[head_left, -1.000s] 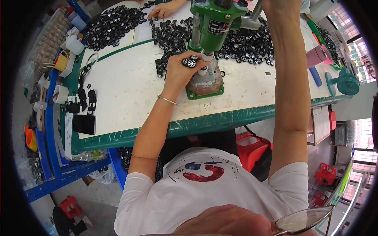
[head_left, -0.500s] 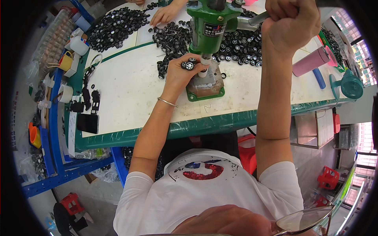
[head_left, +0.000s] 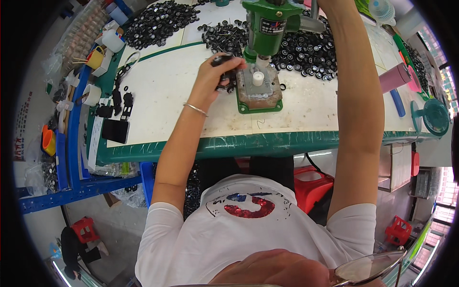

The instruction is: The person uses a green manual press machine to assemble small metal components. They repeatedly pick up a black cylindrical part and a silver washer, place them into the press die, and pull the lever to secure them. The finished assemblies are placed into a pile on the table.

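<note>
My left hand (head_left: 210, 79) is closed around several small black toy wheels (head_left: 223, 60), beside the press base. The green hand press (head_left: 267, 28) stands in front of me. A short white post (head_left: 258, 79) rises bare from its metal base plate (head_left: 258, 100), apart from the ram above. My right hand (head_left: 331, 3) is at the top edge, close to the press lever (head_left: 311, 23). The picture cuts off its fingers, so their grip is hidden.
Heaps of black wheels (head_left: 162, 24) lie left of and behind the press, with more wheels (head_left: 306, 55) to its right. A pink tumbler (head_left: 395, 78), a blue handle-like object (head_left: 397, 103) and a small teal fan (head_left: 432, 116) are at the right. A phone (head_left: 115, 131) lies left.
My left hand has drawn back from the white post, leaving it uncovered. The lever has swung up, and my right hand has risen mostly out of the picture. The other person's hands are gone from view.
</note>
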A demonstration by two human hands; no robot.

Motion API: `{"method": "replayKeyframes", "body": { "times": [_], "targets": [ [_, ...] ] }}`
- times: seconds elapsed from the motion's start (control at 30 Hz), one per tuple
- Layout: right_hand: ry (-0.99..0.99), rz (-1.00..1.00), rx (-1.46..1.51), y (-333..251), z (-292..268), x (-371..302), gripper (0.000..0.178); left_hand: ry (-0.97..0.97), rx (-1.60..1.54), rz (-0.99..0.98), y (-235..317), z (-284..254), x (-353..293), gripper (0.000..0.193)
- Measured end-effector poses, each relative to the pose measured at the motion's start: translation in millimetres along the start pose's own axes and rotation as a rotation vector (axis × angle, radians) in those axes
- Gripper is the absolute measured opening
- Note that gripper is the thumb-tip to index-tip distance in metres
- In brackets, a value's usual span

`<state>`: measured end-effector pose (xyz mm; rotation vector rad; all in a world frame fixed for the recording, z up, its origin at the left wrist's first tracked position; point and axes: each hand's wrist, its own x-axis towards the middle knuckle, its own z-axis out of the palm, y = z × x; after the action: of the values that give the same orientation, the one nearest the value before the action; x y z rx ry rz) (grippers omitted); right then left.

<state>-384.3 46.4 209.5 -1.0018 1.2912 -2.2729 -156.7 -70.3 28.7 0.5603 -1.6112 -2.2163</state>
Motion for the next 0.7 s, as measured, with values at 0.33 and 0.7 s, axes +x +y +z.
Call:
{"method": "replayKeyframes", "body": {
  "times": [0.33, 0.7],
  "targets": [
    [0.110, 0.171, -0.633, 87, -86, -108, 0.026, 0.083, 0.961, 0.177, -34, -31, -32, 0.026],
    [-0.235, -0.077, -1.295, 165, -83, -163, 0.018, 0.188, 0.418, -0.111, -6, -20, -38, 0.021]
  ]
}}
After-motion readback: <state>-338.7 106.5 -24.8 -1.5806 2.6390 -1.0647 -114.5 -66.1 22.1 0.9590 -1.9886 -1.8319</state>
